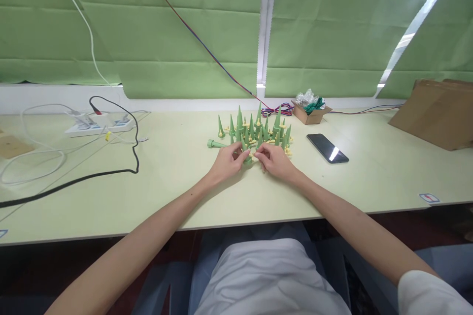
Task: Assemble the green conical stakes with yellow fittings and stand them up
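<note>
Several green cones (277, 123) with small pale-yellow pieces stand in a cluster near the middle of the table. At the cluster's front edge, my left hand (229, 160) is closed on a green cone (244, 146) that points upward. Close on its right, my right hand (274, 159) pinches a small yellow piece (254, 155) beside that cone's lower part. The fingertips of both hands are nearly together. Another green cone (216, 144) lies on its side just left of my left hand. Behind it a cone (220, 128) stands upright at the cluster's left end.
A black phone (327, 148) lies right of the cluster. Behind it sits a small cardboard box (309, 116) with plastic and green material. A power strip (99, 127) and cables occupy the table's left side. Brown cardboard (436, 113) stands at the far right.
</note>
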`<state>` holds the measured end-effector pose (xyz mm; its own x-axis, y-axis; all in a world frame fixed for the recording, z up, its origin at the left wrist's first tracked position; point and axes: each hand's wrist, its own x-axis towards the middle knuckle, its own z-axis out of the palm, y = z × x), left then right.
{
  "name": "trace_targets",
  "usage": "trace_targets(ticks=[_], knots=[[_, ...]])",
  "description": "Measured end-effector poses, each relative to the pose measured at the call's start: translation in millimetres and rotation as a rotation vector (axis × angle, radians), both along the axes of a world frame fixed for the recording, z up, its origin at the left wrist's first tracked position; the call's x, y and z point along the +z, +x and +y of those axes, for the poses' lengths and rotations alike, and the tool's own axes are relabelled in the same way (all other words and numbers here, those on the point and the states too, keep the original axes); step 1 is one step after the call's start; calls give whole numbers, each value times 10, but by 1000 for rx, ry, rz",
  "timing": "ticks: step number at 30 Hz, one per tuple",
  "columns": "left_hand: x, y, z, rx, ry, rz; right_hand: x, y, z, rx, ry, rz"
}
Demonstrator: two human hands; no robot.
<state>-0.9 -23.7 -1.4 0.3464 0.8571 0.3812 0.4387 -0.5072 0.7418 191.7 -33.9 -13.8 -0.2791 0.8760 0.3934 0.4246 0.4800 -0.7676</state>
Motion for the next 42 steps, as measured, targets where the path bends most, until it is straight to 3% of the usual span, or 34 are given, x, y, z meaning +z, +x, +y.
trace_targets(ticks=[17,35,42], knots=[[0,1,-34,-19,100,53,-16,-5,38,-34,169,-220],[37,41,-8,77,126,-8,25,-45,3,-41,130,-95],[28,27,-14,16,192,29,-6,-26,36,-63,139,-115]])
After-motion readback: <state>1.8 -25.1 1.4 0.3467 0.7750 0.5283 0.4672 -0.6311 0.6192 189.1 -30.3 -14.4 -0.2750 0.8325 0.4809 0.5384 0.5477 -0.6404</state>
